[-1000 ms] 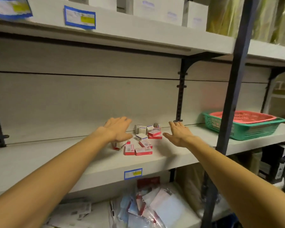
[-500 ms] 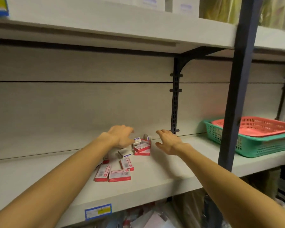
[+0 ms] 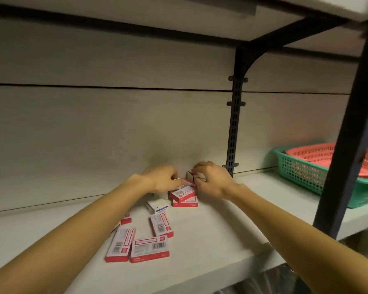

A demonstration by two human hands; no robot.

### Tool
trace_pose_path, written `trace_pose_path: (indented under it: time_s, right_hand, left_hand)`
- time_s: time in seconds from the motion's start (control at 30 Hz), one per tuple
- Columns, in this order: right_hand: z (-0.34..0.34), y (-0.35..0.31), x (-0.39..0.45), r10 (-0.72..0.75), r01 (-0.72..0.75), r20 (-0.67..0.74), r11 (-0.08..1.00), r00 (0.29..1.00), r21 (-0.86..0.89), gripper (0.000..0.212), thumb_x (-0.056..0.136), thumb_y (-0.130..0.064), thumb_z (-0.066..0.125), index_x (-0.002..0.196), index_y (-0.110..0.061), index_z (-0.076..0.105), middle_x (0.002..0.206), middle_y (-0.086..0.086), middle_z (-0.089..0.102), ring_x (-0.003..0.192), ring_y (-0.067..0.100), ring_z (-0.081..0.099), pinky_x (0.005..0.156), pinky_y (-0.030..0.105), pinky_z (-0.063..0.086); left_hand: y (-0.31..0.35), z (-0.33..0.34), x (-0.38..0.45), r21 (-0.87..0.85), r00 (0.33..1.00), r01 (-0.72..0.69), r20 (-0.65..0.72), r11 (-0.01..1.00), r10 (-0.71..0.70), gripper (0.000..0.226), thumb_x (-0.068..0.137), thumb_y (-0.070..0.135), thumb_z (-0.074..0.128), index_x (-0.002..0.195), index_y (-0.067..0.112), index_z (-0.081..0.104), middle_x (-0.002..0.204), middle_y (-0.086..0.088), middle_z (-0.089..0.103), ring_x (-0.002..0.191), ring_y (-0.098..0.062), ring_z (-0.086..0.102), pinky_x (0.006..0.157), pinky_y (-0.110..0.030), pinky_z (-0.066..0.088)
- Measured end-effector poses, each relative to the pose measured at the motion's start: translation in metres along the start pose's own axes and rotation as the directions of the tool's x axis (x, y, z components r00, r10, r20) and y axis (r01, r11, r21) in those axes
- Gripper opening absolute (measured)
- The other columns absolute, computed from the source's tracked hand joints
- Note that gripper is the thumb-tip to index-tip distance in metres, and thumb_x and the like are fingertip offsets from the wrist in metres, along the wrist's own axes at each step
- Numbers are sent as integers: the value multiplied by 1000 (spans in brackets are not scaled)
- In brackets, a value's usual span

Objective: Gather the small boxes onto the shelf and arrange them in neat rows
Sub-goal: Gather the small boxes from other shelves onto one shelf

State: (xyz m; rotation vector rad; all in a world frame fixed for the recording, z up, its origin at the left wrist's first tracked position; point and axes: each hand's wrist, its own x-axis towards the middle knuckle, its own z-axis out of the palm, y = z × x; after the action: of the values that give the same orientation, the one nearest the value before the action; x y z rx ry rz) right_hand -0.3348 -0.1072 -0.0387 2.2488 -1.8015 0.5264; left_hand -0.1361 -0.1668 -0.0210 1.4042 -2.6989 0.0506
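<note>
Head view: approx 8 boxes (image 3: 150, 249) visible on shelf (image 3: 232, 236), loose cluster near back wall. L hand (image 3: 164, 180) fingers curled on 1 box; R hand (image 3: 212, 180) pinches 1 upright white box (image 3: 190, 176). 2 baskets (image 3: 302, 170) nested at right.

Fingertips of the left hand (image 3: 164, 179) hidden behind its own knuckles, grip on the box beneath unclear. Red-and-white box (image 3: 125, 218) half covered by the left forearm. Green basket (image 3: 302, 172) crossed by the black post (image 3: 346, 149), cut off at right edge.
</note>
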Motion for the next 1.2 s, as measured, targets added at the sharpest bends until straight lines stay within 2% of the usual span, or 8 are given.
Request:
trace_pose_path:
  time_s: [0.1, 0.3, 0.43, 0.57, 0.67, 0.73, 0.93, 1.2]
  right_hand:
    - [10, 9, -3, 2, -2, 6, 998, 1000, 61, 40, 80, -37, 46, 114, -22, 62, 119, -2, 66, 106, 23, 60, 74, 34, 50]
    - [14, 20, -1, 9, -10, 5, 985, 1000, 172, 39, 80, -36, 62, 117, -24, 58, 118, -2, 67, 103, 23, 64, 81, 37, 54]
    - [14, 32, 3, -4, 10, -22, 956, 1000, 292, 43, 77, -30, 73, 117, -24, 61, 110, -3, 64, 99, 20, 62, 81, 35, 52]
    - [17, 45, -6, 76, -18, -112, 894, 991, 448, 55, 79, -14, 62, 133, -21, 58, 105, -2, 65, 98, 18, 62, 86, 38, 53]
    - [22, 39, -10, 14, -27, 32, 902, 999, 431, 68, 74, -30, 65, 140, -19, 52, 125, 4, 58, 110, 20, 62, 94, 39, 52]
    - [27, 33, -10, 14, -43, 64, 872, 998, 487, 74, 67, -39, 65, 137, -19, 53, 125, 5, 61, 107, 23, 64, 93, 40, 53]
    - [30, 34, -12, 117, -99, 1, 833, 993, 545, 38, 75, -26, 75, 109, -26, 58, 102, 1, 72, 91, 24, 67, 78, 39, 56]
    - [7, 20, -28, 89, 40, -155, 733, 984, 680, 43, 87, -22, 67, 129, -24, 56, 114, -1, 69, 92, 18, 67, 85, 40, 56]
  left_hand:
    - [0, 3, 4, -31, 999, 36, 22, 999, -36, 42, 92, 63, 51, 89, 22, 59, 86, 5, 65, 81, -20, 62, 62, -30, 41]
    - [6, 2, 0, -179, 987, 141, 95, 974, -126, 46, 83, 69, 62, 92, 24, 55, 89, 6, 66, 84, -19, 62, 70, -34, 46]
    - [12, 3, -13, -344, 983, 157, -37, 926, -180, 54, 72, 62, 80, 106, 27, 58, 101, 10, 66, 92, -14, 63, 78, -32, 51]
    - [24, 4, -26, -391, 954, 141, -193, 910, -231, 68, 71, 60, 83, 125, 27, 58, 114, 9, 64, 101, -13, 62, 91, -33, 52]
    - [34, 12, -40, -367, 931, 171, -244, 914, -272, 77, 66, 67, 77, 128, 27, 57, 116, 9, 65, 103, -15, 63, 92, -40, 54]
    - [42, 15, -52, -335, 920, 193, -266, 923, -288, 82, 59, 74, 70, 126, 29, 58, 113, 11, 65, 102, -15, 62, 90, -41, 54]
    - [49, 7, -79, -294, 891, 225, -323, 929, -318, 69, 70, 60, 79, 128, 31, 56, 119, 10, 62, 108, -16, 58, 91, -42, 52]
    - [51, -8, -109, -203, 839, 214, -462, 955, -287, 67, 76, 57, 79, 131, 26, 56, 120, 9, 56, 109, -16, 56, 90, -42, 50]
